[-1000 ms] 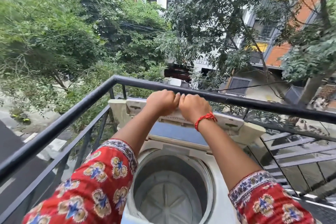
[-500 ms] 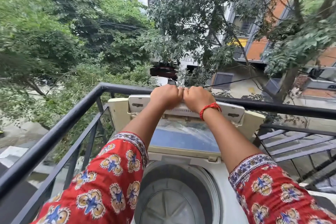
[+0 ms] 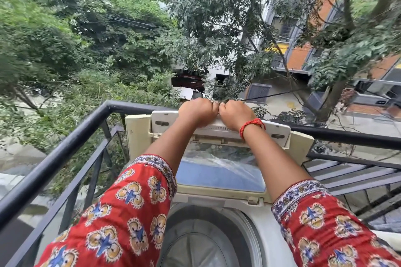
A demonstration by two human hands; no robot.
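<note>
Evidently left hand [image 3: 198, 110] & right hand [image 3: 235, 114], knuckles touching, clench top edge of folded lid [image 3: 221, 167] at 12 o'clock of drum [image 3: 208, 243], prob. to swing it evenly.

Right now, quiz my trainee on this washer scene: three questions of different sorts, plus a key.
1. True or false: the washer lid is raised.
2. Which wrist wears the red thread: A left, B right?
3. What do the left hand and right hand both grip?
Key: 1 true; 2 B; 3 the lid's top edge.
</note>
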